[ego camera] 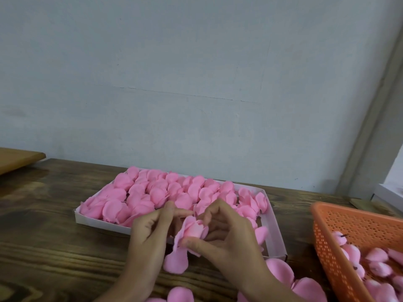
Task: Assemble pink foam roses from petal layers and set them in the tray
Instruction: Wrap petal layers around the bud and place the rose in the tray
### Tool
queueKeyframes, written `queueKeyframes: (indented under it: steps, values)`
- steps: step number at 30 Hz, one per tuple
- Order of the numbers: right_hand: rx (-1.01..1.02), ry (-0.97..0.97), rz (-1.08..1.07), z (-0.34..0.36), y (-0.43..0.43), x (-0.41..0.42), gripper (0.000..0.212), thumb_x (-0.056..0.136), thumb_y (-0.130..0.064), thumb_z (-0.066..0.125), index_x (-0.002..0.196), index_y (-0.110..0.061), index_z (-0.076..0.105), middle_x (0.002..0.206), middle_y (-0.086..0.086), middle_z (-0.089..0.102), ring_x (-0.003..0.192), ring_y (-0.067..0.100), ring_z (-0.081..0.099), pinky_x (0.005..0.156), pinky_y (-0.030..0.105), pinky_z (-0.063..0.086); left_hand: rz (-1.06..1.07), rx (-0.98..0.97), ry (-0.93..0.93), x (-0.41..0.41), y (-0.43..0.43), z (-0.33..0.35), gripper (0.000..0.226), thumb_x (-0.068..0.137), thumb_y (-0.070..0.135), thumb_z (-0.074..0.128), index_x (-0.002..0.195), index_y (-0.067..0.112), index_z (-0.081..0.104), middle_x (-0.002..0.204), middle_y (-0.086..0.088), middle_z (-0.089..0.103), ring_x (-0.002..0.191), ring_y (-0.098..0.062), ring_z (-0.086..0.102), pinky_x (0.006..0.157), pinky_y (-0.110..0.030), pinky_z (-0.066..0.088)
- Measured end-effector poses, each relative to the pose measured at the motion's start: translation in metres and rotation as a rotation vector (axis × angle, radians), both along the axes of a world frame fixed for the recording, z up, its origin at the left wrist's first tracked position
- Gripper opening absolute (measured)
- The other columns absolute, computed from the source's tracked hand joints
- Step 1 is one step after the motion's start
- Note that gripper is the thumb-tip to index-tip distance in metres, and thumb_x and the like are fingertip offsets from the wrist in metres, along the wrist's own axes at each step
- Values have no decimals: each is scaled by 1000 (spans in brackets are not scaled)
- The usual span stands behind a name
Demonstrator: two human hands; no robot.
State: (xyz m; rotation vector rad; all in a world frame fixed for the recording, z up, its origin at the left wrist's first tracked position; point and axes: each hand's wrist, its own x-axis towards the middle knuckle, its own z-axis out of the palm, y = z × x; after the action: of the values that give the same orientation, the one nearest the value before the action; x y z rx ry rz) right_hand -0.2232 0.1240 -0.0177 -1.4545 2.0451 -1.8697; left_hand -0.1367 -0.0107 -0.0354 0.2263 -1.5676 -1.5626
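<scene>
Both hands meet close together over the table [54,236], just in front of the tray [275,233]; left hand [150,232] pinches the rose [194,231] from its left side; right hand [226,238] curls round it, thumb pressed on its near face; rose held off the table, half built by the look of it; one petal [175,261] hangs loose below.

Tray mostly filled with finished roses [139,192]; bare floor shows only at its near right corner. Basket [353,223] of buds [377,255] to the right; spare petals [280,272] on the table by the right wrist.

Step, as I judge it: wrapping the outer layer. To do it well: thumb pins the base while the left fingers turn the hanging petal up and round; light pressure, since foam likely creases; overlaps even all round; then seat it in that corner gap.
</scene>
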Motion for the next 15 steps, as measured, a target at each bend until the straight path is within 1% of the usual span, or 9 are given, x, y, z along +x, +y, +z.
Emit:
queueKeyframes:
  steps: [2,4,6,9,11,13,15]
  values:
    - [33,75,14,0,-1,3,40,65,-33,94,80,-30,57,80,-3,73,67,13,71,61,45,62,-26,57,15,-2,2,1,35,94,33,56,74,19,82,75,-10,78,73,-21,77,63,-24,60]
    - [26,142,16,-1,-2,5,34,67,-31,91,80,-30,59,81,-5,69,69,16,71,61,43,62,-59,132,43,-4,7,0,35,93,32,57,71,16,79,72,-13,75,69,-21,75,60,-25,60]
    - [3,236,18,-2,-3,6,29,69,-27,88,81,-28,62,86,-8,63,72,16,69,61,37,61,-89,258,44,-4,13,-1,37,88,42,60,70,15,76,71,-16,72,66,-22,73,59,-27,60]
    - [-1,329,15,-3,-5,8,24,71,-23,86,83,-27,65,88,-11,58,76,13,66,63,32,61,-135,390,17,-3,17,-5,48,79,58,64,73,11,72,69,-19,65,65,-24,68,57,-29,58]
    - [-5,347,15,-4,-6,8,20,75,-19,83,85,-25,67,88,-13,59,77,11,67,64,31,62,-153,424,9,-5,17,-8,54,79,62,64,75,9,69,68,-19,61,66,-26,65,57,-35,55]
    - [1,375,18,-4,-5,8,15,79,-15,80,89,-22,71,90,-14,60,79,8,67,66,29,62,-146,421,-7,-6,16,-7,56,83,64,61,72,9,67,67,-18,58,65,-26,61,60,-34,52]
    - [30,426,19,-4,-5,9,15,81,-14,78,94,-20,75,93,-13,64,79,4,68,69,30,61,-144,428,-11,-6,12,-9,57,88,62,57,68,9,64,65,-17,56,62,-25,58,56,-32,50]
